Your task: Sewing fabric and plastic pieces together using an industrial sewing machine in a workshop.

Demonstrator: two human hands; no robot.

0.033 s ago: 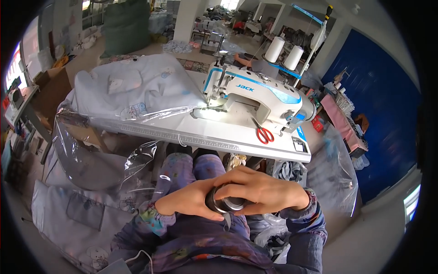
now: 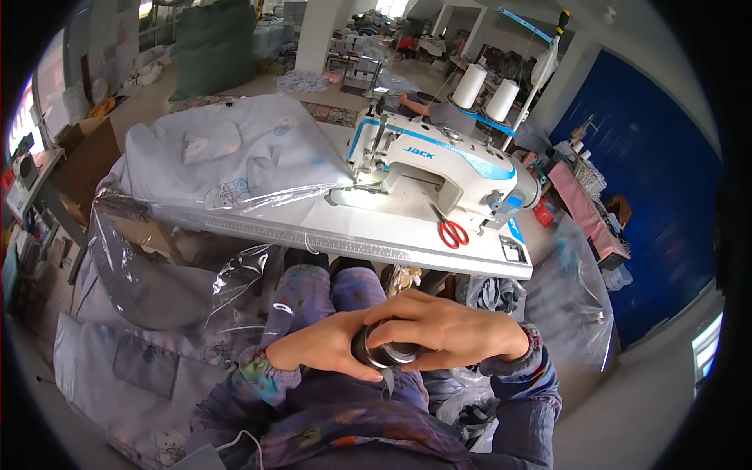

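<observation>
Above my lap, both hands are wrapped around a dark cylindrical flask with a shiny metallic rim. A short grey strap hangs from its underside. My left hand grips the left side, its thumb stretched along the lower edge. My right hand reaches over the top and right end with bent fingers. Much of the flask is hidden by the fingers. Beyond the hands stands a white and blue sewing machine with its lamp lit. Red-handled scissors lie on its white table.
Pale printed fabric under clear plastic covers the table's left part and drapes down at left. Two white thread cones stand behind the machine. Plastic bags sit right of my lap. A person's arm shows behind the machine.
</observation>
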